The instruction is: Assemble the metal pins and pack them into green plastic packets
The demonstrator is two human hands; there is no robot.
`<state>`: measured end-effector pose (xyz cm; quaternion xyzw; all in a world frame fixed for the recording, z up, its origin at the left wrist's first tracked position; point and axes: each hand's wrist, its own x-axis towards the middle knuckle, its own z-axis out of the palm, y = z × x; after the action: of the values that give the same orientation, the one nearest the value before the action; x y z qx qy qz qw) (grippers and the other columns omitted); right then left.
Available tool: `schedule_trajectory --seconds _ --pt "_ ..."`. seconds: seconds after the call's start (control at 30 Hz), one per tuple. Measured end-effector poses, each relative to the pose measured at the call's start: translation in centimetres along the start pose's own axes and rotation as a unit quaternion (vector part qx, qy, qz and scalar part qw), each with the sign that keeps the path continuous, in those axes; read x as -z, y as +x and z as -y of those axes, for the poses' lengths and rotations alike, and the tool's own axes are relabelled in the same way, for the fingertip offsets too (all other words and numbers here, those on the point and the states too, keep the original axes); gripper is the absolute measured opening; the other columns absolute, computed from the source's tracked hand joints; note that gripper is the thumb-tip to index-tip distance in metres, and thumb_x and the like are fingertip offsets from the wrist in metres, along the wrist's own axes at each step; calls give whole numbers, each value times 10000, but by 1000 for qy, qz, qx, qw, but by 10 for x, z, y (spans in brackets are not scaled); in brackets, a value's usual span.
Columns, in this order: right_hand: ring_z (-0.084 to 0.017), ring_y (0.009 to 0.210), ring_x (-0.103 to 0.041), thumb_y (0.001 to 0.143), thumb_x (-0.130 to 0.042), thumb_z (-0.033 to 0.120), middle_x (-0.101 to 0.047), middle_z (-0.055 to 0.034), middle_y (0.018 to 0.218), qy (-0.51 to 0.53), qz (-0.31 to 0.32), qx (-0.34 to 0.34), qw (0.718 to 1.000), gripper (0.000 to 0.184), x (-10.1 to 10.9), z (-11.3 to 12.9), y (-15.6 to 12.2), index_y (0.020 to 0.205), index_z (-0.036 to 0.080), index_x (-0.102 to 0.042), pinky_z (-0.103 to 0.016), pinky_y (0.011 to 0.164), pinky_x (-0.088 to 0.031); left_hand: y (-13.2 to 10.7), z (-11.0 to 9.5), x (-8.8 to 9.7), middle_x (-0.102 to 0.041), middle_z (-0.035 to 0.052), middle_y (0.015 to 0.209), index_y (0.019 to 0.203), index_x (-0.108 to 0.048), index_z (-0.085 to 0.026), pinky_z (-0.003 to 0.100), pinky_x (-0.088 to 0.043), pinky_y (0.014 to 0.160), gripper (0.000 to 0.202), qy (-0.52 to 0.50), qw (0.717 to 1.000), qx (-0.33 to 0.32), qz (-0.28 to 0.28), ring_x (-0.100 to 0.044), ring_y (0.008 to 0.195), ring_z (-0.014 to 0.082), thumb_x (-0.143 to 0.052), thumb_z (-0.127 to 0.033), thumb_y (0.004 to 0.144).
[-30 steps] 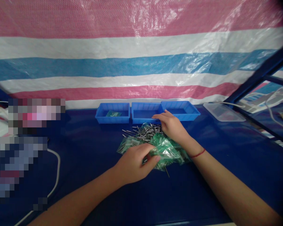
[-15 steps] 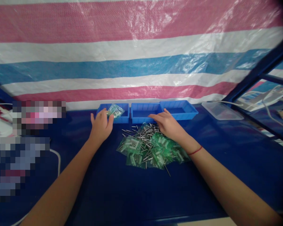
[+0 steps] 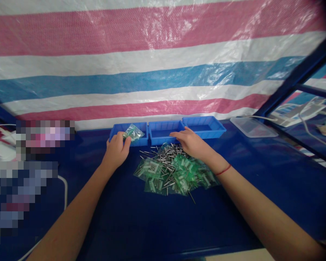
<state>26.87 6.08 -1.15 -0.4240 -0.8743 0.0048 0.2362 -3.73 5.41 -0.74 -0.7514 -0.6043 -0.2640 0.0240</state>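
My left hand [image 3: 116, 151] is closed round the front left corner of the left blue plastic bin [image 3: 139, 142], its thumb at the front wall. A clear green-tinted zip bag [image 3: 133, 132] with small parts lies in that bin, close to my fingertips. My right hand [image 3: 192, 144] has its fingers curled over the front right corner of the middle blue bin [image 3: 160, 139], where the right blue bin [image 3: 208, 135] adjoins it. In front of the bins is a heap of loose metal pins [image 3: 167, 156], mixed with several green-tinted zip bags [image 3: 152, 168] of similar parts.
A translucent plastic lid [image 3: 254, 127] lies right of the bins on the dark blue table [image 3: 141, 224]. White cables [image 3: 66, 192] run along the left side. A striped plastic sheet [image 3: 125, 83] hangs behind, and blue metal frame bars [image 3: 293, 78] stand at the right.
The middle and right bins overlapped at their ends before and now sit end to end. The gap between the left and middle bins has narrowed. My left fingers have drawn in against the left bin.
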Motion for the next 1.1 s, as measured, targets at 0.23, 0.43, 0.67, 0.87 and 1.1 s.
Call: schedule_trajectory --seconds 0.23,0.43,0.67,0.87,1.1 --pt "-296 1175 -513 804 -481 159 -584 -131 1255 19 -98 -49 994 457 15 -6 -16 1258 164 -533 -478 1000 -387 -1 -3 -3 -638 149 1025 981 -541 -156 568 -285 1023 237 2 999 -10 -51 -514 1118 323 -403 -336 912" --pt "-309 994 -629 747 -473 125 -706 -125 1017 -38 -85 -179 979 397 12 -25 -26 1131 149 -572 -546 1005 -316 -4 -10 5 -605 133 1029 955 -524 -163 543 -229 1080 183 -58 990 -30 -124 -434 1220 298 -407 -298 911" --pt "-258 937 -660 736 -468 99 -724 -102 973 -16 -87 -168 982 350 13 -25 -27 1054 152 -604 -459 964 -380 -11 -23 10 -578 106 1016 962 -528 -170 467 -324 1049 153 -104 982 -76 -141 -448 1213 271 -429 -277 914" --pt "-278 919 -624 725 -473 71 -702 -114 943 -36 -152 -145 977 326 21 -13 -24 1001 136 -634 -415 869 -449 -18 -39 14 -613 78 1047 996 -553 -185 432 -352 1033 155 -165 970 -86 -155 -483 1186 257 -490 -287 899" --pt "-178 816 -641 865 -570 309 -692 -58 949 283 -120 -105 946 262 27 69 -16 1086 172 -602 -308 747 -500 -43 -85 20 -584 -18 722 881 -539 -194 232 -437 598 209 -438 892 48 104 -583 663 134 -536 -403 889"
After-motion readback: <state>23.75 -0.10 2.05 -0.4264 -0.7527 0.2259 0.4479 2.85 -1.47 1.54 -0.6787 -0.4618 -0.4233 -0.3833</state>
